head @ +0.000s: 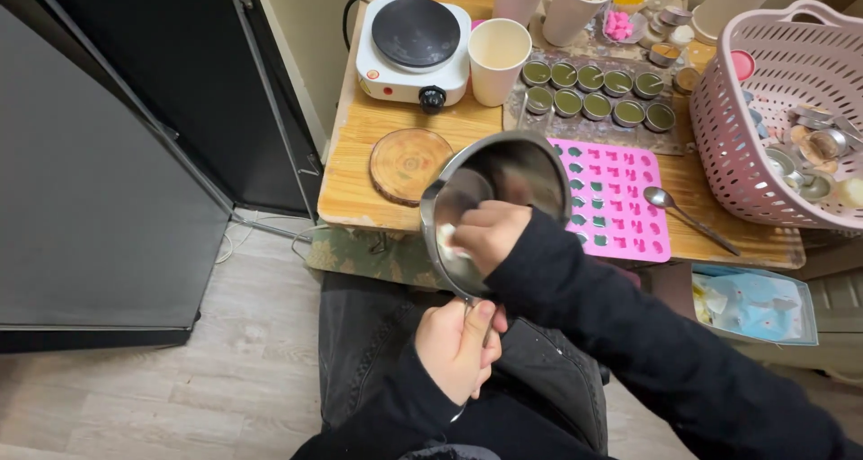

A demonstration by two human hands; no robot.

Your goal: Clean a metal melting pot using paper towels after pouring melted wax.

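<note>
Over the person's lap, just off the near edge of the wooden table (360,190), a small steel pot (494,210) is held tilted so its inside faces the camera. The left hand (457,348) is closed around the pot's handle below the rim. The right hand (487,235) is inside the pot with its fingers curled onto a white wipe (447,243) pressed against the inner wall. The metal around the hand looks mostly bright and clean, so the wiping seems well along; I cannot tell whether residue remains under the hand or on the far wall.

On the table, a pink mould tray (620,204) lies at the near edge just behind the pot, some of its small cavities filled with green, many still bare. Beyond it stand two rows of round tins (595,92) holding green fill. A spoon (683,213) lies to the right of the mould, and a pink basket (764,128) with loose metal pieces takes up the right end. At the far left corner sits a white hot plate (414,45), with a paper cup (499,57) beside it and a round wooden coaster (411,163) in front. More cups and small dishes crowd the far edge. The pot's rim overlaps the near left corner of the mould tray in this view, hiding a few cavities.
</note>
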